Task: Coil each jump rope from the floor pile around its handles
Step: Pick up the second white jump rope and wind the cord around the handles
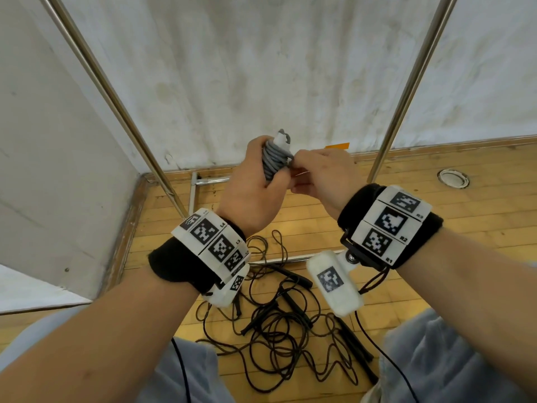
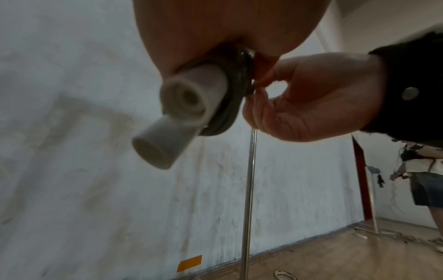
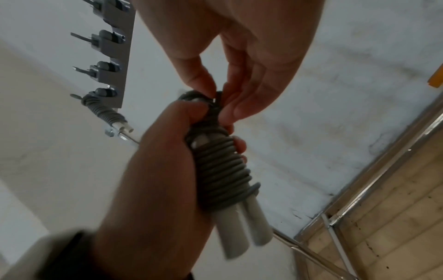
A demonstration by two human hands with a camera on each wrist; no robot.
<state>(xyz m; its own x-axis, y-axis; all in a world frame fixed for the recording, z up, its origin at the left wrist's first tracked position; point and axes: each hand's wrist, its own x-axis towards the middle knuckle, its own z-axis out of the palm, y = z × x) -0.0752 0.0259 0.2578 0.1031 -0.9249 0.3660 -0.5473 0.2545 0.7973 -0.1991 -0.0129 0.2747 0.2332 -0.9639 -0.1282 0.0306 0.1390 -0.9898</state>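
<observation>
A grey jump rope [image 1: 273,159] is wound in tight turns round its two white handles [image 3: 242,227], held side by side. My left hand [image 1: 251,181] grips this bundle upright at chest height, fingers wrapped over the coil [image 3: 223,170]. My right hand [image 1: 321,170] sits just right of it and pinches the rope near the top of the coil, thumb and fingertips [image 3: 203,83] together. From the left wrist view the handle ends [image 2: 184,102] stick out below my palm. On the floor beneath lies a tangled pile of black jump ropes [image 1: 276,318] with black handles.
Two slanted metal poles [image 1: 406,91] of a rack frame stand before the white wall. A grey hook strip [image 3: 112,47] high on the left carries one coiled grey rope [image 3: 103,111]. Another person [image 2: 426,181] stands far off to the right. My knees flank the pile.
</observation>
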